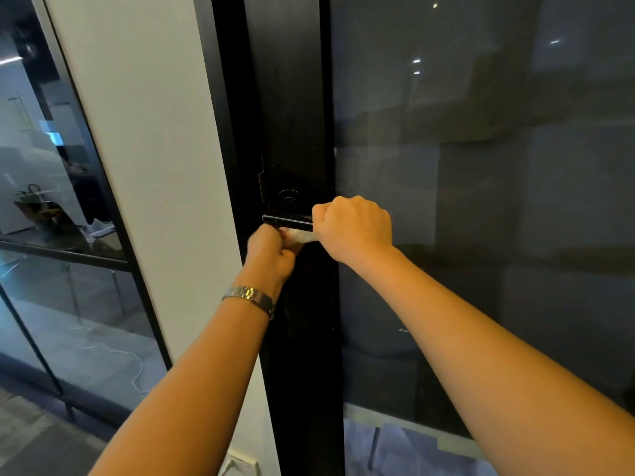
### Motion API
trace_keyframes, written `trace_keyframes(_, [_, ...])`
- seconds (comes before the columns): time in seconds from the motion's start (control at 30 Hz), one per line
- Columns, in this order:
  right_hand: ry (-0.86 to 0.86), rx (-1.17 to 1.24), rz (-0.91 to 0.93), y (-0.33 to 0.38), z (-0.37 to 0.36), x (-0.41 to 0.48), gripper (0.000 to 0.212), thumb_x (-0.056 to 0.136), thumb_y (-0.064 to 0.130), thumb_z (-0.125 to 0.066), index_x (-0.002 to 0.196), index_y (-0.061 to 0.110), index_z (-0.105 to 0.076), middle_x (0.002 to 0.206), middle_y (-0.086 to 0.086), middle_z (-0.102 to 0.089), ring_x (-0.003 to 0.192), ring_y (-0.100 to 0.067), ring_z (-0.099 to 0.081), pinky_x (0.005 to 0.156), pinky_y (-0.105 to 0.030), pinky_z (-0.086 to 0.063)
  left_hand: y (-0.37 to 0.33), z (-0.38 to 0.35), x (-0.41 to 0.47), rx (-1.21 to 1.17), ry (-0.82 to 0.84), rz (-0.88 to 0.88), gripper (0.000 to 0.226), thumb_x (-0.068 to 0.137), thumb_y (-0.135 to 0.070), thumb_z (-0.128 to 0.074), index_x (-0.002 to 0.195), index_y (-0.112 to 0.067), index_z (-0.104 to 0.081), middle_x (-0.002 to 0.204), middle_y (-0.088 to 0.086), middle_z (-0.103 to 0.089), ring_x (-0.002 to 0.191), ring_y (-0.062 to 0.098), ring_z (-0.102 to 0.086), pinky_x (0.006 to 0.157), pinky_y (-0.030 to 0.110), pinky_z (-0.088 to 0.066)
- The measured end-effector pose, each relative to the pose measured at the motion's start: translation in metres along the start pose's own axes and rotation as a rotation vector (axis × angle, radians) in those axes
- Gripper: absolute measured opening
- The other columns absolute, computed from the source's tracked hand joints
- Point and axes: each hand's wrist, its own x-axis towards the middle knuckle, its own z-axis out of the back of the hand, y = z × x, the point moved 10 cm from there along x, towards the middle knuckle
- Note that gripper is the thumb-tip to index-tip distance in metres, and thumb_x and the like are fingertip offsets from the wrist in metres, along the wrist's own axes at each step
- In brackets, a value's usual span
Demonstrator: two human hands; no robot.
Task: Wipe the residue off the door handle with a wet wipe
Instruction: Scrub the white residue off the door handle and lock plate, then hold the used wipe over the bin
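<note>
A black lever door handle [287, 219] sticks out level from the black door frame [292, 97], under a dark lock plate [287, 192]. My right hand [354, 228] is closed in a fist around the handle's right end. My left hand [271, 252], with a metal watch band on its wrist, sits just below the handle and pinches a white wet wipe [300, 235] against the handle's underside. Most of the wipe is hidden between the two hands.
Dark glass door panel [481, 201] fills the right side. A white wall strip [154, 166] stands left of the frame, with a glass partition [51, 235] beyond it. A white wall socket [240, 465] sits low near the frame.
</note>
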Motion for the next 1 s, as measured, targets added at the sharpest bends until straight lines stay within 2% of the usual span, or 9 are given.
trace_keyframes(0.17, [0.082, 0.069, 0.027, -0.010, 0.005, -0.004, 0.044, 0.101, 0.031, -0.024, 0.078, 0.006, -0.053, 0.079, -0.006, -0.050, 0.078, -0.025, -0.046, 0.065, -0.032, -0.039, 0.024, -0.013, -0.009, 0.174, 0.133, -0.018, 0.021, 0.091, 0.006, -0.039, 0.091, -0.003, -0.058, 0.092, 0.012, -0.056, 0.084, 0.022, -0.056, 0.076, 0.033, -0.050])
trace_keyframes(0.23, [0.118, 0.175, -0.098, -0.046, 0.004, -0.003, 0.050, 0.099, 0.033, -0.021, 0.078, 0.005, -0.057, 0.071, -0.006, -0.055, 0.072, -0.028, -0.051, 0.062, -0.032, -0.040, 0.035, -0.008, -0.007, 0.244, 0.156, 0.006, 0.027, 0.090, 0.005, -0.046, 0.113, -0.001, -0.057, 0.109, 0.014, -0.055, 0.101, 0.026, -0.055, 0.086, 0.034, -0.049])
trace_keyframes(0.3, [0.220, 0.437, -0.310, -0.090, -0.011, -0.011, 0.052, 0.098, 0.035, -0.027, 0.085, 0.003, -0.065, 0.066, -0.007, -0.061, 0.056, -0.025, -0.055, 0.058, -0.031, -0.044, 0.044, -0.006, -0.009, 0.289, 0.185, 0.006, 0.032, 0.088, 0.006, -0.051, 0.119, 0.001, -0.053, 0.109, 0.014, -0.055, 0.100, 0.024, -0.056, 0.087, 0.033, -0.048])
trace_keyframes(0.37, [0.395, 0.590, -0.416, -0.115, -0.034, -0.031, 0.041, 0.098, 0.035, -0.040, 0.103, 0.002, -0.064, 0.075, -0.005, -0.063, 0.058, -0.019, -0.057, 0.058, -0.030, -0.047, 0.056, -0.016, -0.016, 0.349, 0.250, 0.002, 0.022, 0.087, 0.004, -0.054, 0.108, 0.002, -0.058, 0.098, 0.012, -0.060, 0.085, 0.020, -0.060, 0.081, 0.032, -0.051])
trace_keyframes(0.5, [0.631, 0.620, -0.332, -0.128, -0.056, -0.067, 0.044, 0.089, 0.040, -0.060, 0.125, 0.016, -0.055, 0.115, 0.000, -0.059, 0.103, -0.016, -0.059, 0.086, -0.034, -0.047, 0.090, -0.043, -0.037, 0.545, 0.426, 0.014, 0.007, 0.084, -0.002, -0.062, 0.087, -0.007, -0.064, 0.082, 0.007, -0.064, 0.072, 0.014, -0.061, 0.061, 0.020, -0.053])
trace_keyframes(0.57, [0.638, 0.645, -0.320, -0.135, -0.059, -0.078, 0.042, 0.085, 0.037, -0.065, 0.121, 0.017, -0.058, 0.114, 0.000, -0.061, 0.106, -0.016, -0.058, 0.088, -0.034, -0.047, 0.104, -0.049, -0.046, 0.624, 0.477, 0.014, 0.009, 0.083, -0.007, -0.065, 0.091, -0.006, -0.065, 0.081, 0.005, -0.065, 0.072, 0.014, -0.062, 0.056, 0.018, -0.054])
trace_keyframes(0.7, [0.555, 0.644, -0.350, -0.162, -0.053, -0.094, 0.006, 0.085, 0.023, -0.067, 0.086, 0.019, -0.063, 0.089, 0.002, -0.065, 0.088, -0.012, -0.061, 0.083, -0.033, -0.048, 0.140, -0.054, -0.054, 0.751, 0.555, 0.052, 0.003, 0.083, -0.012, -0.065, 0.085, -0.014, -0.067, 0.080, 0.005, -0.065, 0.072, 0.015, -0.061, 0.061, 0.023, -0.052])
trace_keyframes(0.87, [0.600, 0.607, -0.467, -0.202, -0.067, -0.131, 0.012, 0.088, 0.013, -0.060, 0.077, 0.018, -0.060, 0.075, 0.005, -0.064, 0.070, -0.004, -0.061, 0.075, -0.029, -0.045, 0.189, -0.046, -0.056, 0.883, 0.582, 0.094, 0.004, 0.085, -0.018, -0.064, 0.086, -0.018, -0.068, 0.081, 0.003, -0.067, 0.069, 0.012, -0.059, 0.058, 0.020, -0.050])
trace_keyframes(1.0, [0.603, 0.556, -0.549, -0.240, -0.081, -0.158, 0.019, 0.092, 0.013, -0.053, 0.073, 0.018, -0.056, 0.086, -0.001, -0.069, 0.075, -0.008, -0.064, 0.066, -0.024, -0.041, 0.226, -0.038, -0.052, 1.059, 0.588, 0.080, 0.009, 0.086, -0.013, -0.062, 0.092, -0.011, -0.069, 0.083, 0.007, -0.067, 0.063, 0.011, -0.060, 0.059, 0.020, -0.053])
